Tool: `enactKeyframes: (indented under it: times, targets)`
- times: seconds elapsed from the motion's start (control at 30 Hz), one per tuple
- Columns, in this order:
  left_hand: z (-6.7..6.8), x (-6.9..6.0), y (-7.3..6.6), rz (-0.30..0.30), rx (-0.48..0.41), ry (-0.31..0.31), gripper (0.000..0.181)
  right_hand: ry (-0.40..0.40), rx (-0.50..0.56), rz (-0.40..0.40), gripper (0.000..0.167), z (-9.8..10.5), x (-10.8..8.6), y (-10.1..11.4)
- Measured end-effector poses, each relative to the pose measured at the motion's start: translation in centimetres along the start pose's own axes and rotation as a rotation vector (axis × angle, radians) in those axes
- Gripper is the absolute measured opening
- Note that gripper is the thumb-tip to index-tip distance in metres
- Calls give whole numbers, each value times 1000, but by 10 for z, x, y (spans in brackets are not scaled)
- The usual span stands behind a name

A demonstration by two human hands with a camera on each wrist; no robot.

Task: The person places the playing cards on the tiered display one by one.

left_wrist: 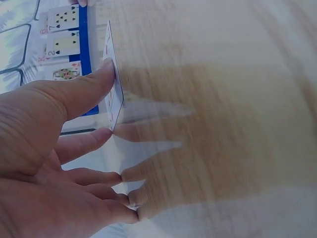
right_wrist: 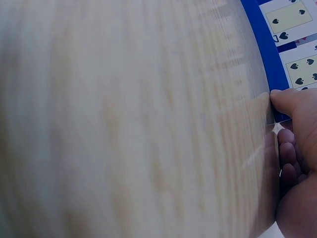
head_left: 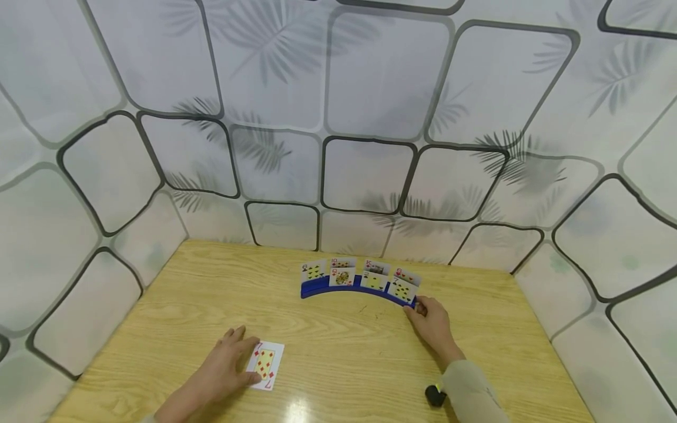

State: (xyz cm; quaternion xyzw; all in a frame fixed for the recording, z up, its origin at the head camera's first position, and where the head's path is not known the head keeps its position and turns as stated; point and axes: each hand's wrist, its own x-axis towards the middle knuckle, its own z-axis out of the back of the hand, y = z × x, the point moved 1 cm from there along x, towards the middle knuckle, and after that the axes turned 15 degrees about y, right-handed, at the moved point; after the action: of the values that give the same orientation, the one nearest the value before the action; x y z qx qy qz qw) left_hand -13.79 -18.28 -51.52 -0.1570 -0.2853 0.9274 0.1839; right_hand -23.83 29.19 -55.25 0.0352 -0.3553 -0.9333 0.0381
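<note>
My left hand [head_left: 230, 364] rests at the left edge of a seven of diamonds [head_left: 267, 365] lying face up on the table. In the left wrist view its thumb touches the card's face, the index fingertip meets a corner, and the other fingers spread loosely on the tabletop. At the far side stands a curved blue card holder [head_left: 318, 288], its right end pinched by my right hand [head_left: 435, 326] between thumb and index finger. Upright in it are a queen of diamonds [head_left: 341, 277], a two of spades [head_left: 373, 281], a seven of spades [head_left: 402, 291] and several others partly hidden behind.
A small black object [head_left: 435, 395] with a yellow mark lies beside the right sleeve [head_left: 472, 390]. The light wooden table [head_left: 211, 282] meets patterned walls [head_left: 365, 176] at the back and both sides.
</note>
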Motion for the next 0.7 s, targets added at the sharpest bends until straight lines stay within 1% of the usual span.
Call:
enactKeyframes:
  times: [0.17,0.3,0.4,0.53,0.6,0.7]
  targets:
    - [1,3,-2,-13,26,1,73,-2,-6,3,19,1,0,0]
    - [2,5,-2,-27,5,-3,70,-7,-10,3,20,1,0,0]
    - [2,6,-2,-36,-20,-18,71,-8,-21,2,21,0,-1,1]
    - [1,8,-2,-41,-22,-49,73,-8,-24,4,22,0,0,1]
    - [1,9,-3,-40,-24,-65,67,-8,-21,3,21,0,0,1]
    - [1,11,-5,-50,-53,-82,53,-6,-19,-4,19,-1,1,1]
